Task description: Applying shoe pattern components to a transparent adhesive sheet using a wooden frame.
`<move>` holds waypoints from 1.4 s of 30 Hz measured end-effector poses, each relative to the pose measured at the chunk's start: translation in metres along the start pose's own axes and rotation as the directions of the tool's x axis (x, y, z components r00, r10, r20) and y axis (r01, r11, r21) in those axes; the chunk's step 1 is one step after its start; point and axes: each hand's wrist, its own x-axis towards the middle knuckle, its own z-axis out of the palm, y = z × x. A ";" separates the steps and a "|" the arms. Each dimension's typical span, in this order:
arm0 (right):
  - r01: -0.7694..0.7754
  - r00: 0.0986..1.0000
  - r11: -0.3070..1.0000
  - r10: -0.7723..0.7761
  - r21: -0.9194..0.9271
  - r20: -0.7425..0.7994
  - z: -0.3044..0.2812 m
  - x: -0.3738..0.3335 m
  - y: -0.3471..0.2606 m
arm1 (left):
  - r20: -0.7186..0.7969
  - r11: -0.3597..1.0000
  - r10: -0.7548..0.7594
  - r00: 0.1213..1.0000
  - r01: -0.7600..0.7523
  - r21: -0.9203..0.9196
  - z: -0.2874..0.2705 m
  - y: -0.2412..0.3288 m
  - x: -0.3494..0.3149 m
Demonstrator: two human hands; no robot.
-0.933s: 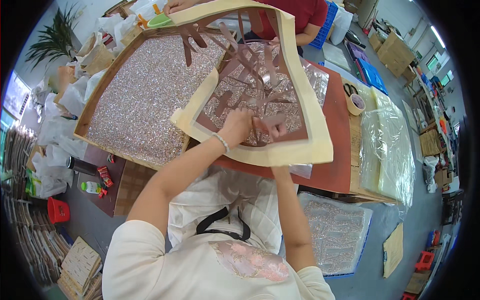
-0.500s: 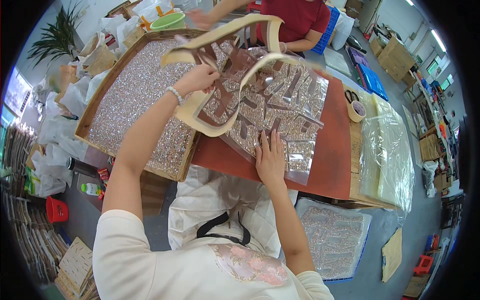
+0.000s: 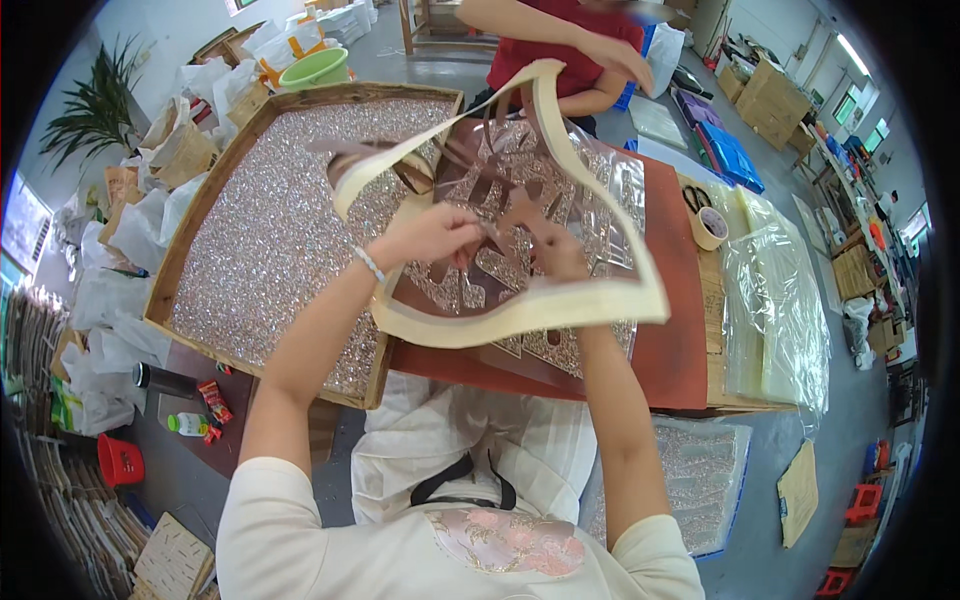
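Observation:
My left hand is closed in a pinch on a brown strip of a floppy cut-out stencil sheet with a wide cream border. The sheet is lifted, bent and twisted over the table. My right hand is among the brown strips, its wrist passing beneath the near border; its fingers are blurred and partly covered. Below lies a clear plastic sheet bearing glittery crystal patches and brown shapes. To the left, a wooden tray holds a layer of loose sparkling crystals.
The red-brown tabletop carries scissors, a tape roll and clear plastic film at its right. Across the table is a person in a red shirt, one arm extended. A crystal-patterned sheet rests low at the right.
My right hand has left the plastic sheet and risen in among the stencil's strips. The stencil has swung nearer and to the right, with my left hand still on it. The other person's arm has moved right.

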 end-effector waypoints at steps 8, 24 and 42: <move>0.266 0.922 0.960 -0.228 0.085 -0.312 0.041 0.037 0.025 | -0.073 0.800 0.322 0.944 -0.230 0.555 0.023 -0.008 -0.011; 0.234 0.880 0.970 -0.238 -0.061 -0.412 0.037 0.034 0.016 | 0.094 0.550 0.432 0.897 -0.344 0.761 0.006 -0.029 0.113; -0.024 0.944 0.993 0.061 0.118 -0.324 0.024 0.026 0.010 | -0.694 0.851 0.188 0.695 0.238 0.469 -0.108 -0.021 0.025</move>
